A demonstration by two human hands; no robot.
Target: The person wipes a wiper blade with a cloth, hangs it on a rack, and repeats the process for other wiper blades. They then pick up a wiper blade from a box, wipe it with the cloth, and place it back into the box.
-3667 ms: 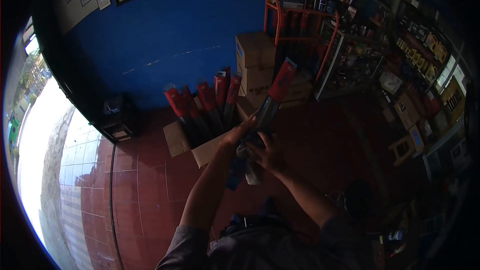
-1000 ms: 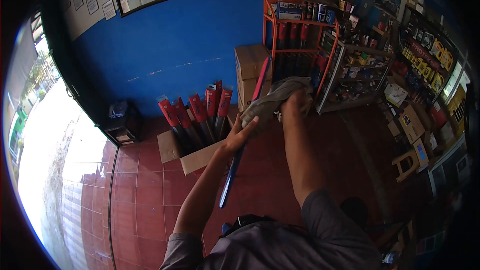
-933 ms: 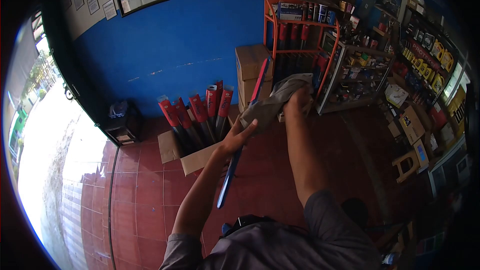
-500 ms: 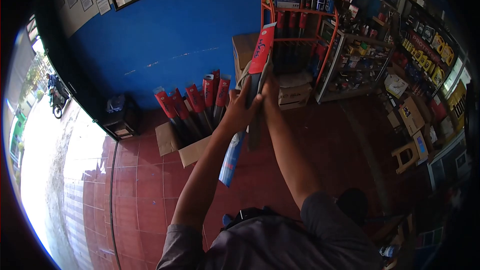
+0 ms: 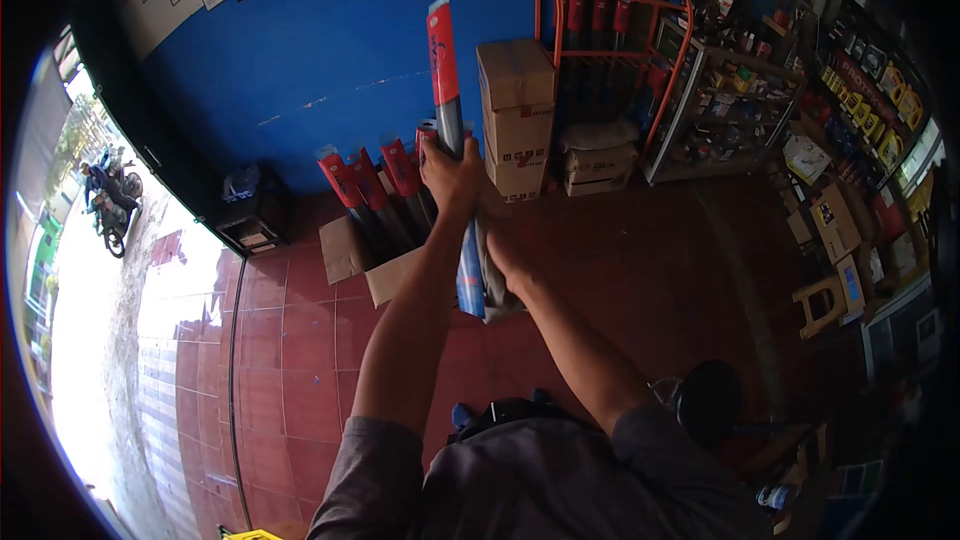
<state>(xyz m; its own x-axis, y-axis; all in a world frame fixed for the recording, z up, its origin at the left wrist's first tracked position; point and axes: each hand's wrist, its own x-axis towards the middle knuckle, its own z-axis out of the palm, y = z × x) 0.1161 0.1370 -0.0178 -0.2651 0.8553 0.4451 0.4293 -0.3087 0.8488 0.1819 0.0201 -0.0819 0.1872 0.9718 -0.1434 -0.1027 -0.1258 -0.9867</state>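
A long, slim plastic-sleeved pack (image 5: 440,55) stands nearly upright in front of me, with a red top, a dark middle and a blue-and-white lower end. My left hand (image 5: 452,180) is wrapped around its middle. Lower down, my right hand (image 5: 508,255) holds a grey-brown cloth (image 5: 503,305) against the pack's lower part; its fingers are partly hidden behind the pack and cloth. Beyond my left forearm, an open carton (image 5: 395,278) on the floor holds several similar red-topped packs (image 5: 368,180).
Stacked cartons (image 5: 518,125) stand against the blue wall, beside an orange rack (image 5: 615,53) with more packs. A glass display case (image 5: 720,120) is right of it. A small plastic stool (image 5: 820,310) sits at the right. The doorway at left opens onto a street with a motorcycle (image 5: 115,205).
The pack has moved left and stands straighter. My right hand and the cloth have slid from near the red top down to the lower end. My left hand still grips the middle.
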